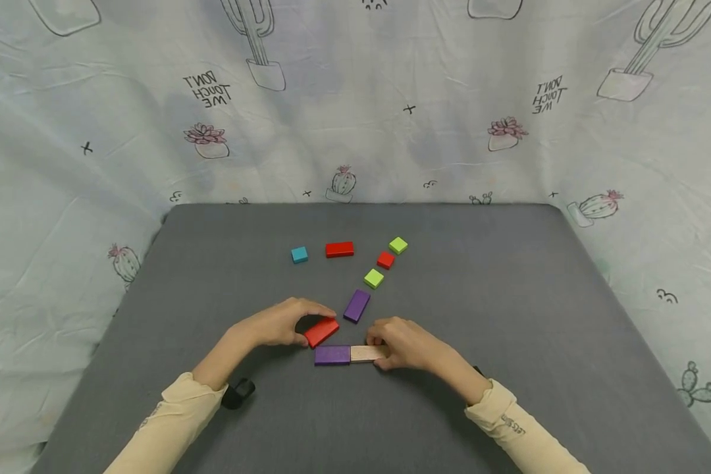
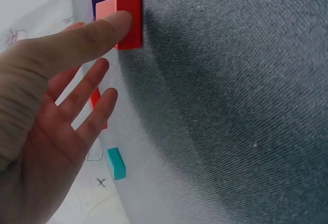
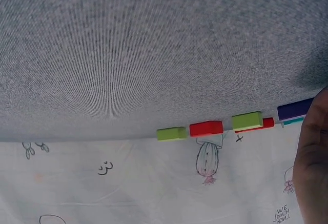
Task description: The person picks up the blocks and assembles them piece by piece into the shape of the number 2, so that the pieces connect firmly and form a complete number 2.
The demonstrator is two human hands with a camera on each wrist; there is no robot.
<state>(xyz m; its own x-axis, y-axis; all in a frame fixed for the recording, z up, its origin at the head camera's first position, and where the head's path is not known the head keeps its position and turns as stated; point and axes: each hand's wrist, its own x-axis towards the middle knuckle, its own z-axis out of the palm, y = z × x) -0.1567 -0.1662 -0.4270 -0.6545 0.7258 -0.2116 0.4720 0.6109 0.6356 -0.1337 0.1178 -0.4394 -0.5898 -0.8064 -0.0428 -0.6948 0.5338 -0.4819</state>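
My left hand (image 1: 277,322) pinches a red rectangular block (image 1: 322,332) between thumb and fingers, with the block slanted on the grey table. In the left wrist view the thumb presses the near face of this red block (image 2: 135,35), and the other fingers spread out behind. My right hand (image 1: 407,345) grips the right end of a plain wooden block (image 1: 364,354). That block lies end to end with a purple block (image 1: 332,355), just below the red one. Only the edge of the right hand (image 3: 313,162) shows in the right wrist view; its fingertips are hidden there.
A second purple block (image 1: 357,306) lies tilted beyond the hands. From it a diagonal row leads away: a green block (image 1: 374,278), a small red block (image 1: 386,260) and another green block (image 1: 398,245). Farther left are a long red block (image 1: 340,249) and a blue block (image 1: 299,255).
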